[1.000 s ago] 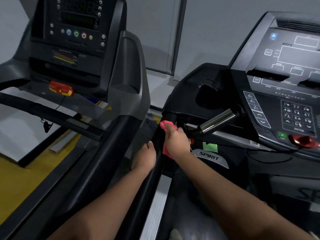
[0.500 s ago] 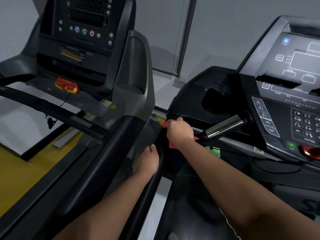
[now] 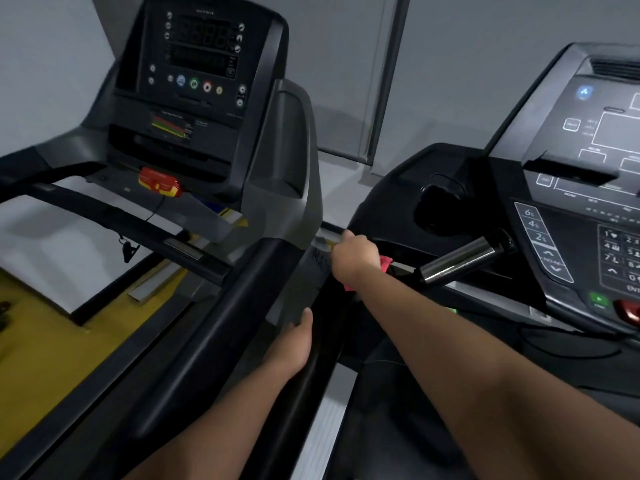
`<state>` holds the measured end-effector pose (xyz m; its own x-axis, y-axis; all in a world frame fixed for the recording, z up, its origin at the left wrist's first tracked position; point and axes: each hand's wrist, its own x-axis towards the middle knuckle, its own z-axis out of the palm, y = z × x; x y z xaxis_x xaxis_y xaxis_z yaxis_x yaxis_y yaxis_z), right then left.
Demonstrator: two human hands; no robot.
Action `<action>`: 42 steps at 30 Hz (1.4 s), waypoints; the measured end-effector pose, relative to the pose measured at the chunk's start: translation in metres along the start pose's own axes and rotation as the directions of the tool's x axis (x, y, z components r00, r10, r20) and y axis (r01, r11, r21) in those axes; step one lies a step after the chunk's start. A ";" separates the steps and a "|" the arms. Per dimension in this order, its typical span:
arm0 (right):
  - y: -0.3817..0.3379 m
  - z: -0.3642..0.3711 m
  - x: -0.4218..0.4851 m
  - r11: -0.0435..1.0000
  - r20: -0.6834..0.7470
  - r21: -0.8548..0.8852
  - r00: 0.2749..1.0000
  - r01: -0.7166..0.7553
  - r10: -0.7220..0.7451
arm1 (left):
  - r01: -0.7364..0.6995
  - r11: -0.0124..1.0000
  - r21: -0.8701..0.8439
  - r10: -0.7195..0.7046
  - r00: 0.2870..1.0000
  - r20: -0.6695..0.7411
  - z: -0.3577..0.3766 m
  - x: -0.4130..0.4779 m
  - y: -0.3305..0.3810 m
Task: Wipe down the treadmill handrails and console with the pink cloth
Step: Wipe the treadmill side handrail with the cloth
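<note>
We had R hand (image 3: 355, 259) fingers wrapped round pink cloth (image 3: 385, 263) on handrail (image 3: 332, 306); L hand (image 3: 289, 349) gripped rail below. Best w/ firm, overlapping strokes.

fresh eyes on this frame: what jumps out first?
Centre frame, the right hand presses a pink cloth against the top of the black handrail between two treadmills, while the left hand rests lower on the same rail. A chrome grip bar juts out just right of the cloth, and a red safety key glows under the left console.
</note>
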<state>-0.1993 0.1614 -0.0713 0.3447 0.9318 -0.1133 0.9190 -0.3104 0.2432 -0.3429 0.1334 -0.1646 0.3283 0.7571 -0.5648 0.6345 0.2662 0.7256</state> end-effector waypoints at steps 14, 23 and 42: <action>-0.016 0.037 -0.072 0.949 -0.196 0.218 0.963 0.228 -0.186 | -0.028 0.975 0.219 0.049 0.995 -0.089 -0.003 -0.008 -0.005; 0.009 0.025 0.013 0.983 -0.161 0.017 0.971 0.183 -0.177 | -0.044 0.991 0.130 0.058 0.993 -0.106 -0.005 -0.022 -0.003; -0.048 0.021 0.052 0.913 0.333 -0.032 0.866 0.407 -0.374 | 0.038 0.999 0.036 -0.031 0.983 -0.183 -0.006 -0.027 -0.002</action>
<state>-0.2213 0.2210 -0.1088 0.0182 0.8603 -0.5094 0.9730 0.1020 0.2070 -0.3571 0.1160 -0.1485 0.1751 0.8450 -0.5052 0.6713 0.2730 0.6891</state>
